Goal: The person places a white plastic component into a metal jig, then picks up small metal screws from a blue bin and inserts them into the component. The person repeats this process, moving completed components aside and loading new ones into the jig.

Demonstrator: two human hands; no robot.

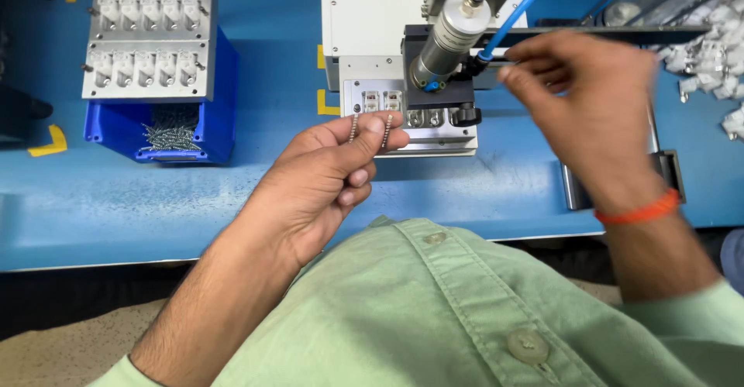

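My left hand (329, 176) is raised over the blue table's front edge and pinches two short threaded screws (354, 128), one between thumb and forefinger and one further right at the fingertips. My right hand (597, 112), with an orange band on its wrist, hovers blurred to the right of a small press fixture, fingers curled and apart, with nothing visible in them. The fixture's metal jig (403, 116) holds small white parts in a row, under a silver cylinder (451, 38) fed by a blue hose.
A blue bin (221, 100) of loose screws (167, 135) stands at the left, with two grey trays (149, 44) of white parts stacked on it. White plastic parts (717, 42) are heaped at the far right. Yellow corner marks are on the blue table (101, 201).
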